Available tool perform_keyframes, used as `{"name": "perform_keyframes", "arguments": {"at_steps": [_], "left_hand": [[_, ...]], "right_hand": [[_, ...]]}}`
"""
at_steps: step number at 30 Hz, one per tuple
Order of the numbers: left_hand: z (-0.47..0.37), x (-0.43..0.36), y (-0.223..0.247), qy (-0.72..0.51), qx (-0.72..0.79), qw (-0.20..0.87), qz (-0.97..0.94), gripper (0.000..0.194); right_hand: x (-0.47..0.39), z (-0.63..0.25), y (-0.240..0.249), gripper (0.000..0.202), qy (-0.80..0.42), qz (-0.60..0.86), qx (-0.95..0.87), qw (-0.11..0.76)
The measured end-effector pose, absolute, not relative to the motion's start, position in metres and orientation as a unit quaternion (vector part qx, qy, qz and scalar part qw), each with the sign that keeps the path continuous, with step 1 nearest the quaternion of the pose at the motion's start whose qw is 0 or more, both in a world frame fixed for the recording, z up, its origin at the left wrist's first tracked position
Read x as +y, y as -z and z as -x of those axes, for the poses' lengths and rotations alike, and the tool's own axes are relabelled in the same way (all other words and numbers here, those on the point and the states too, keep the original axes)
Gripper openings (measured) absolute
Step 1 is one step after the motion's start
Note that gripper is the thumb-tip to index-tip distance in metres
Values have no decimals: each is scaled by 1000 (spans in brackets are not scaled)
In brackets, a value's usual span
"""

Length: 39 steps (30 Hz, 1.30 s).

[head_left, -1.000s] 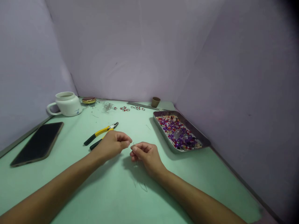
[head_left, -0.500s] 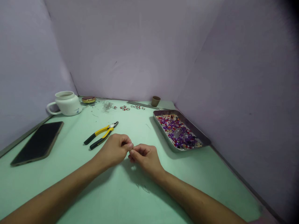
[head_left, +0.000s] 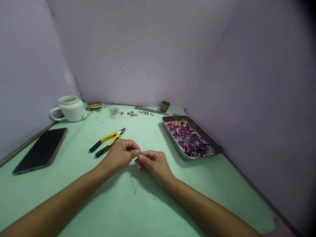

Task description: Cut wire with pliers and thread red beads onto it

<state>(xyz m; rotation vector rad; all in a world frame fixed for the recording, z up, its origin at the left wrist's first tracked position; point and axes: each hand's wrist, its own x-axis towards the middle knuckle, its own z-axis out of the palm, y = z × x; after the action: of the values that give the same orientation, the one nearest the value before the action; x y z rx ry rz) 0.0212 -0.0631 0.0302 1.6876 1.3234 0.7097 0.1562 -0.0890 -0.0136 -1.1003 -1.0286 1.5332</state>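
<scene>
My left hand (head_left: pixel 124 153) is closed in a pinch, thumb against forefinger, above the middle of the table. Right beside it my right hand (head_left: pixel 154 163) pinches too, and the fingertips of both hands nearly touch. A thin wire (head_left: pixel 136 187) shows below the fingers, and its upper part seems to run into the pinch. Whatever small piece sits between the fingertips is mostly hidden. Just behind my left hand lie pliers (head_left: pixel 107 141) with yellow and black handles, their jaws pointing away from me. Another thin strand (head_left: pixel 153 196) shows below my right hand.
A metal tray (head_left: pixel 172 140) of mixed beads stands at the right. Red-beaded wire rings (head_left: pixel 132 114) and a tangle of wire (head_left: pixel 114 112) lie at the back, near a small brown cup (head_left: pixel 164 106). At left are a white mug (head_left: pixel 72 110), a round tin (head_left: pixel 94 104) and a phone (head_left: pixel 40 149).
Both hands have shifted very slightly, staying fingertip to fingertip. The thin wire below them hangs differently and shows more plainly. Things on the table stay in place.
</scene>
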Motion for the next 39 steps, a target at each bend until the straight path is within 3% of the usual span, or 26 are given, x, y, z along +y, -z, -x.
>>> {"name": "perform_keyframes", "arguments": {"at_steps": [10, 27, 34, 39], "left_hand": [[-20, -61, -30, -287, 544, 455, -644, 8], [-29, -70, -12, -355, 517, 522, -578, 9], [-22, -62, -25, -329, 496, 561, -576, 9], [-20, -62, -31, -266, 476, 577, -607, 9]], "right_hand": [[-86, -159, 15, 24, -640, 436, -431, 463], [-90, -160, 19, 27, -710, 386, -462, 366], [-88, -165, 16, 28, -703, 377, -477, 368], [-78, -174, 12, 29, -693, 395, -423, 430]]}}
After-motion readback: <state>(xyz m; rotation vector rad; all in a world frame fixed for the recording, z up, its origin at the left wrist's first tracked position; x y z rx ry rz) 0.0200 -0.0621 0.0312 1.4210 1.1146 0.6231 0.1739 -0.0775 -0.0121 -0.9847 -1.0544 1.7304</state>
